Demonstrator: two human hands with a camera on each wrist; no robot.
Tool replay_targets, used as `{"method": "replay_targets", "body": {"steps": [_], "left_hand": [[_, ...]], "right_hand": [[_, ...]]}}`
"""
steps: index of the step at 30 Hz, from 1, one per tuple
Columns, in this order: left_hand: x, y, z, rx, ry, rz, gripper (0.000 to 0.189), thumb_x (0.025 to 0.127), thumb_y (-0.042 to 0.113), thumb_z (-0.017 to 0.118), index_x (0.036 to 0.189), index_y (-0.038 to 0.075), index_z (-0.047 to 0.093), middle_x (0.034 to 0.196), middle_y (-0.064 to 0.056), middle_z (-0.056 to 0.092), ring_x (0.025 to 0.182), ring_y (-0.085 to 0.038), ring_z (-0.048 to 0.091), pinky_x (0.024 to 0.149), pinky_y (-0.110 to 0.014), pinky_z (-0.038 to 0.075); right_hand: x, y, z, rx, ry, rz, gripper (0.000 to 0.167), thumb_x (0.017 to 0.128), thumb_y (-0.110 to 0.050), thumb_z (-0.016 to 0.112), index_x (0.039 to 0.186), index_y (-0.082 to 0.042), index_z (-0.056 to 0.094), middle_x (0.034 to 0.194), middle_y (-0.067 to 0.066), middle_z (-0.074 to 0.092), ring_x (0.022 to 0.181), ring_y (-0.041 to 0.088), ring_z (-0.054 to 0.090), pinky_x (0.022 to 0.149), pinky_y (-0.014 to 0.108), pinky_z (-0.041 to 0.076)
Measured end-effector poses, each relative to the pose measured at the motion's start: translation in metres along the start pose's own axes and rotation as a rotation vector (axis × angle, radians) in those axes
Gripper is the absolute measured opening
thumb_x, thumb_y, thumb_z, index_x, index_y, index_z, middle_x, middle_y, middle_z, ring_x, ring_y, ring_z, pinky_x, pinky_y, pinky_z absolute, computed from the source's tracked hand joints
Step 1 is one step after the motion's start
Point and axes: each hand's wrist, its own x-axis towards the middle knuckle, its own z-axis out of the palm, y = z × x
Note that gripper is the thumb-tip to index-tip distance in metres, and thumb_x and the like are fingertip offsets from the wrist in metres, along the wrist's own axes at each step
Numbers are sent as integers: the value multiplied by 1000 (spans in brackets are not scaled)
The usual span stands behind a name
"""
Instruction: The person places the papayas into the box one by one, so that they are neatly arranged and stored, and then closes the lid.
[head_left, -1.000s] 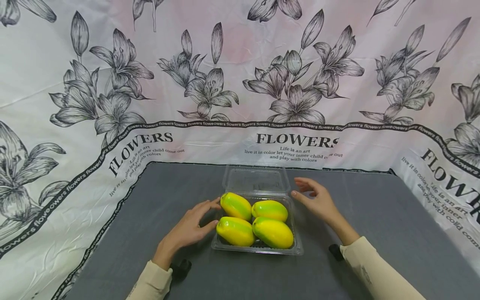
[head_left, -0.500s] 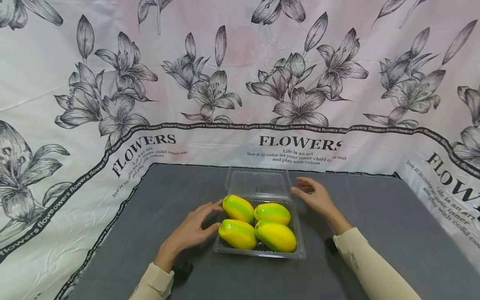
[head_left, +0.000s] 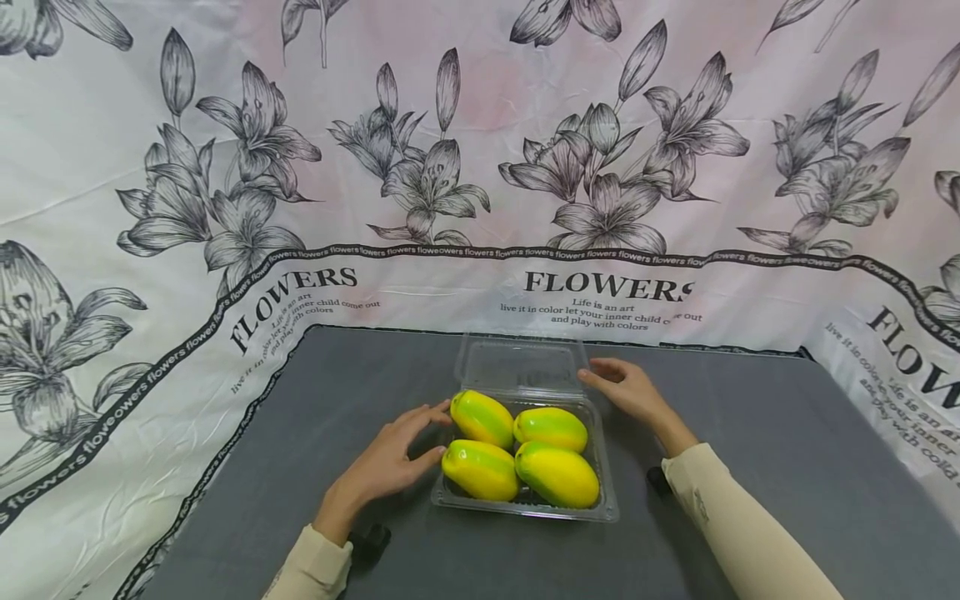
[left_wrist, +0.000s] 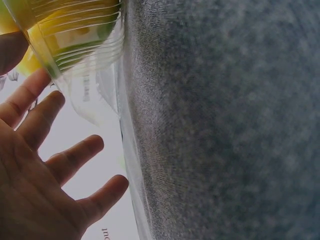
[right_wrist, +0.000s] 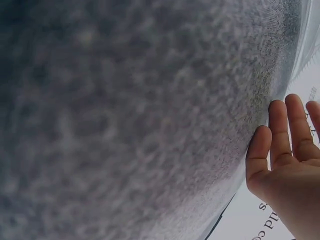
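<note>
Several yellow-green mangoes (head_left: 557, 475) lie in a clear plastic clamshell box (head_left: 525, 510), whose lid (head_left: 521, 367) is folded back behind it. My left hand (head_left: 393, 458) is at the box's left side, thumb and forefinger tips right at the rim. In the left wrist view, that hand (left_wrist: 45, 165) has its fingers spread beside the ribbed box wall (left_wrist: 95, 30). By the lid's right edge is my right hand (head_left: 633, 396), fingertips right at the lid's near corner. The right wrist view shows this hand (right_wrist: 295, 175) with extended fingers, low over the cloth.
A grey cloth-covered table (head_left: 360, 367) extends around the box. White fabric (head_left: 450, 292) printed with flowers and lettering hangs along the back and both sides. A small black object (head_left: 371, 546) shows under the left wrist, another (head_left: 658, 481) under the right.
My right hand has moved left, closer to the lid's edge. My left hand stays at the box's left side, and the head view has shifted slightly.
</note>
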Motion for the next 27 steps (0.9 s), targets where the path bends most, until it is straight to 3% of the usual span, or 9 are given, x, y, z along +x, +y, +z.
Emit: {"method": "replay_targets", "body": {"steps": [7, 18, 23, 27], "left_hand": [[0, 2, 2, 15, -1, -5, 45, 101, 40, 64, 140, 19, 57, 164, 6, 39, 152, -38, 33, 115, -75, 25], [-1, 3, 1, 16, -4, -22, 46, 101, 40, 63, 141, 19, 56, 164, 5, 38, 153, -37, 31, 113, -79, 22], [-1, 5, 0, 13, -3, -23, 45, 100, 37, 64, 141, 18, 56, 164, 5, 38, 153, -37, 31, 113, -80, 19], [0, 5, 0, 11, -6, -22, 45, 100, 35, 65, 141, 18, 56, 165, 5, 37, 154, -37, 30, 114, -79, 19]], "right_hand": [[-4, 0, -2, 74, -17, -16, 74, 96, -54, 64, 153, -11, 45, 151, 20, 51, 136, 41, 50, 110, 60, 44], [-12, -9, -11, 274, 8, -112, 65, 98, -34, 69, 154, -13, 42, 150, 22, 49, 133, 39, 52, 107, 54, 47], [-18, -13, -17, 287, 12, -135, 66, 98, -32, 70, 154, -14, 41, 152, 19, 48, 132, 37, 52, 107, 56, 47], [-24, -16, -22, 310, 13, -158, 62, 98, -30, 69, 152, -13, 43, 151, 18, 50, 127, 25, 55, 104, 41, 52]]}}
